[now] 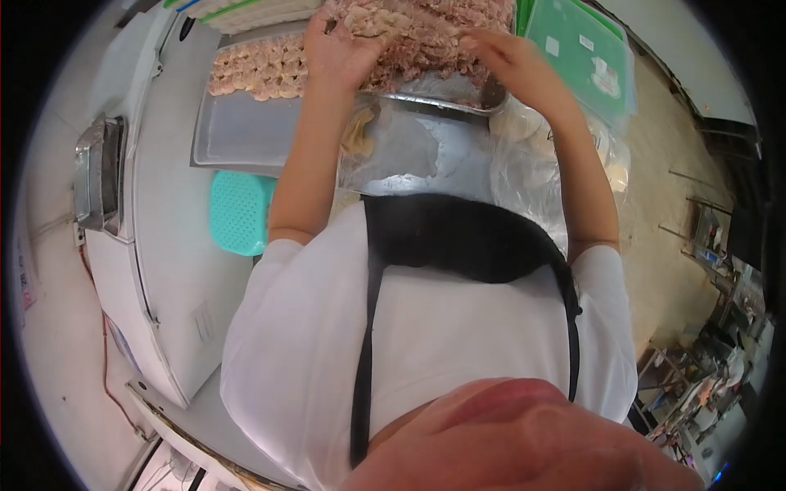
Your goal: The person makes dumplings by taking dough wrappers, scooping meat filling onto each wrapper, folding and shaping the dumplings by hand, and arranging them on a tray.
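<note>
My left hand [340, 53] is at the near left edge of a heap of minced meat [434, 49], fingers curled around something that I cannot make out. The meat lies in a metal tray [458, 105]. My right hand [516, 69] is over the right side of that tray, its fingers pinched together near the meat; what they hold is unclear. Left of my left hand, rows of open-topped filled dumplings [258, 69] sit on a pale plastic tray [246, 135]. A few yellowish wrapper-like pieces [359, 135] lie on the metal surface [393, 155] under my left forearm.
Green-lidded containers [565, 57] stand at the back right, beyond clear plastic bags [532, 164] holding pale contents. A turquoise perforated basket [239, 214] is at the left. Stacked trays [246, 15] stand at the back left. A white chest-like unit [176, 245] borders the left side.
</note>
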Demonstrator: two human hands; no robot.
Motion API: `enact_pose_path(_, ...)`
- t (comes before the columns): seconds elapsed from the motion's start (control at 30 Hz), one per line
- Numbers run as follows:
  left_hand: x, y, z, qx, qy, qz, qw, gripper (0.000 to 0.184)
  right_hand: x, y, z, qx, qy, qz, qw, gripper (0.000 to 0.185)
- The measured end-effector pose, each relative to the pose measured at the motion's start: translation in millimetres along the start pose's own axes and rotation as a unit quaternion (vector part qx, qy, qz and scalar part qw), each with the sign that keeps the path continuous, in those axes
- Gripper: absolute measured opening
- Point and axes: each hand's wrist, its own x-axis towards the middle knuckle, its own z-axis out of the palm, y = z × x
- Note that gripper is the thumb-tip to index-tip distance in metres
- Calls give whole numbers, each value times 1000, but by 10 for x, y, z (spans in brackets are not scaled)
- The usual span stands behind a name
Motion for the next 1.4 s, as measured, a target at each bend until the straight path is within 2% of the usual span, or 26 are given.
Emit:
enact_pose_path(0.03, -8, 37, -32, 6, -43, -12, 999, 46, -1, 23, -69, 49, -13, 76, 996, 31)
enact_pose_path(0.1, -54, 58, -12, 225, -15, -42, 973, 53, -45, -22, -222, 146, -40, 227, 962, 34)
enact_pose_path(0.13, -93, 53, 31, 331, 1, -57, 942, 58, -39, -44, -289, 177, -78, 248, 949, 34)
enact_pose_path(0.17, -110, 29, 93, 464, -21, 62, 884, 61, -22, -70, -355, 209, -117, 268, 933, 34)
enact_pose_path(0.2, -113, -3, 186, 580, -43, 178, 794, 65, -13, -91, -411, 239, -157, 287, 914, 34)
enact_pose_path(0.23, -102, -18, 250, 676, -64, 287, 676, 69, -22, -109, -463, 231, -173, 275, 917, 34)
enact_pose_path(0.33, -51, 99, 269, 699, -146, 125, 688, 46, -65, -139, -545, 196, -191, 232, 933, 35)
enact_pose_path(0.43, 31, 213, 306, 630, -150, -69, 758, 51, -77, -112, -424, 183, -151, 159, 958, 36)
enact_pose_path(0.5, 34, 247, 278, 678, -201, -33, 706, 49, -130, 107, -145, 208, -115, 91, 967, 37)
enact_pose_path(0.53, 44, 248, 263, 700, -226, -14, 677, 48, -140, 202, -68, 200, -138, 102, 965, 36)
enact_pose_path(0.6, 70, 206, 178, 751, -201, -61, 625, 47, -114, 395, 0, 181, -181, 124, 959, 34)
enact_pose_path(0.63, 74, 177, 123, 774, -188, -86, 598, 47, -83, 492, 0, 95, -152, 90, 980, 33)
enact_pose_path(0.7, 99, 119, 38, 728, -66, -159, 663, 47, -45, 634, -1, -75, -90, 22, 993, 31)
enact_pose_path(0.73, 129, 104, -11, 699, -4, -191, 689, 47, -32, 484, -19, -86, -64, 24, 994, 29)
enact_pose_path(0.8, 201, 85, -240, 712, -8, -182, 678, 53, -69, 140, -27, -106, -14, 28, 994, 28)
enact_pose_path(0.83, 205, 75, -275, 717, -9, -180, 673, 56, -60, 281, 85, -116, -43, 48, 991, 27)
enact_pose_path(0.9, 160, 22, -297, 667, 23, -176, 724, 56, -178, 679, 389, -134, -107, 97, 981, 26)
enact_pose_path(0.93, 159, 6, -261, 640, 40, -169, 749, 56, -166, 706, 201, -194, -168, 120, 959, 24)
enact_pose_path(1.03, 16, 94, 27, 750, -41, 29, 659, 70, -196, 740, -23, -192, -168, 126, 959, 28)
enact_pose_path(1.13, -66, 144, 463, 786, -70, 50, 612, 65, -198, 601, -370, -17, -70, 167, 983, 33)
enact_pose_path(1.23, 37, 127, 347, 758, -104, 5, 644, 57, -180, 403, -433, 173, -93, 109, 974, 36)
enact_pose_path(1.33, 23, 106, 426, 741, -197, 20, 642, 55, -212, 260, -118, 180, -135, 82, 971, 37)
enact_pose_path(1.4, 81, 88, 224, 786, -188, 14, 589, 49, -177, 559, -56, 105, -135, 56, 984, 35)
